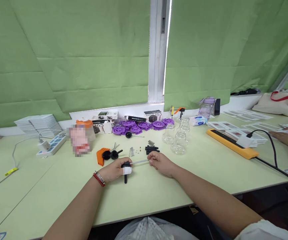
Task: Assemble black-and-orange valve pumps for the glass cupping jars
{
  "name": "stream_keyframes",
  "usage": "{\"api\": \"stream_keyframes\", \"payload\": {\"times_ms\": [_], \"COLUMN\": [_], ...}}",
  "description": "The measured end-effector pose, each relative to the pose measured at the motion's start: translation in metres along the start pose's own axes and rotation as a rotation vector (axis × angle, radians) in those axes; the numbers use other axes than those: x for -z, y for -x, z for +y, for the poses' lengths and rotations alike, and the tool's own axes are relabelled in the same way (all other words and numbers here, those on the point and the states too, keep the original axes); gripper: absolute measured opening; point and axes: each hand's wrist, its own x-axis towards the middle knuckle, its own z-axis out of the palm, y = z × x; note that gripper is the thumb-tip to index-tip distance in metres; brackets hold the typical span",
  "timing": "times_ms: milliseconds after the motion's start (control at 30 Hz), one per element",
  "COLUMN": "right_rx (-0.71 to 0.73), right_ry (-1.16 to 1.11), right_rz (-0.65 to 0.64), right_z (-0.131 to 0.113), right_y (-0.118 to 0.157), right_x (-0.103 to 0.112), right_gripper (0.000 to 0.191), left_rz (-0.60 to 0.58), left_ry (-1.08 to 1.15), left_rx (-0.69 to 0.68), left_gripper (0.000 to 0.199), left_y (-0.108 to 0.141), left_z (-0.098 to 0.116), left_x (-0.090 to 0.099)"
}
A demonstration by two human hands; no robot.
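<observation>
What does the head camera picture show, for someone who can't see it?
Two hands hold one small part over a pale green table: the left hand grips a black knob, the right hand pinches its metal rod. Purple wheels and glass jars sit behind.

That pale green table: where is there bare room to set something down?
The table is bare along its near edge, in front of the left hand and right hand, and at the near left below the white power strip. It is crowded behind the hands: purple wheels, glass jars, screws.

Bare table [159, 190] before small parts [133, 151]
</observation>
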Motion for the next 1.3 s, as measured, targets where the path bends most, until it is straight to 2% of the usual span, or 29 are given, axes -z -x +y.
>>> {"api": "stream_keyframes", "payload": {"times_ms": [267,633,967,1133,1300], "right_rx": [-0.002,0.023,0.044,0.038,0.097], "right_ry": [0.062,0.103,0.118,0.086,0.187], "right_rz": [0.007,0.008,0.011,0.055,0.124], "right_z": [-0.001,0.006,0.011,0.006,0.003], "right_y": [0.001,-0.002,-0.004,-0.004,-0.006], "right_x": [-0.002,0.0,0.0,-0.003,-0.002], "right_gripper": [0.005,0.019,0.025,0.014,0.012], "left_rz": [-0.003,0.003,0.045,0.069,0.112], "left_ry": [0.017,0.038,0.021,0.024,-0.019], "left_rx": [0.0,0.002,-0.007,-0.003,-0.023], "left_gripper": [0.028,0.029,0.032,0.034,0.037], "left_y": [-0.001,-0.001,-0.004,-0.005,-0.007], "left_z": [-0.001,-0.004,-0.006,-0.006,-0.009], "left_x": [-0.001,-0.001,-0.001,-0.002,-0.003]}}
